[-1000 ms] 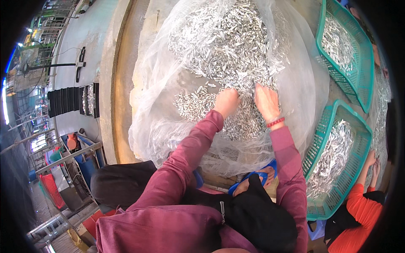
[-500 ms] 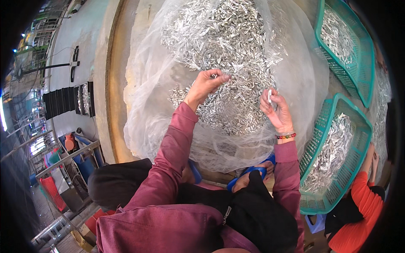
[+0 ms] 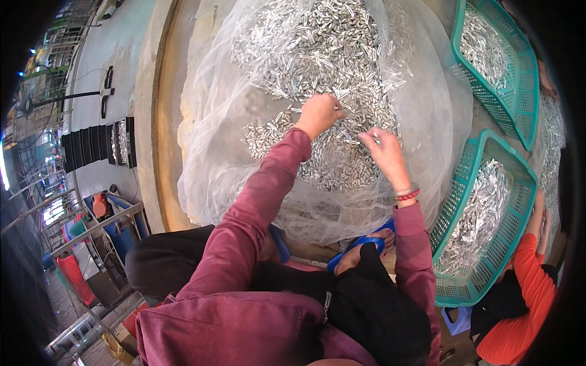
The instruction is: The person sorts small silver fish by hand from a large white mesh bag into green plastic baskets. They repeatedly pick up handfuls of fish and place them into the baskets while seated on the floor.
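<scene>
A big heap of small silver fish [image 3: 317,43] lies on a sheer white net [image 3: 207,152] spread in front of me. My left hand [image 3: 317,114] reaches forward onto the near edge of the heap, its fingers curled down around a few fish. A little nearer and to the right, my right hand [image 3: 386,155] hovers over a thinner patch of fish [image 3: 342,174], with its fingertips pinched on a single fish. It wears a red bracelet at the wrist. Both sleeves are maroon.
Two teal mesh baskets with silver fish stand on the right, one far [image 3: 519,91] and one near [image 3: 482,287]. A person in an orange sleeve [image 3: 531,274] sits at the lower right. My blue sandals [image 3: 360,247] rest under the net's edge. Black trays [image 3: 91,143] are stacked at the left.
My left hand has moved forward and right onto the heap's edge. My right hand lifted off the fish, then drifted slightly left with a fish pinched in it.
</scene>
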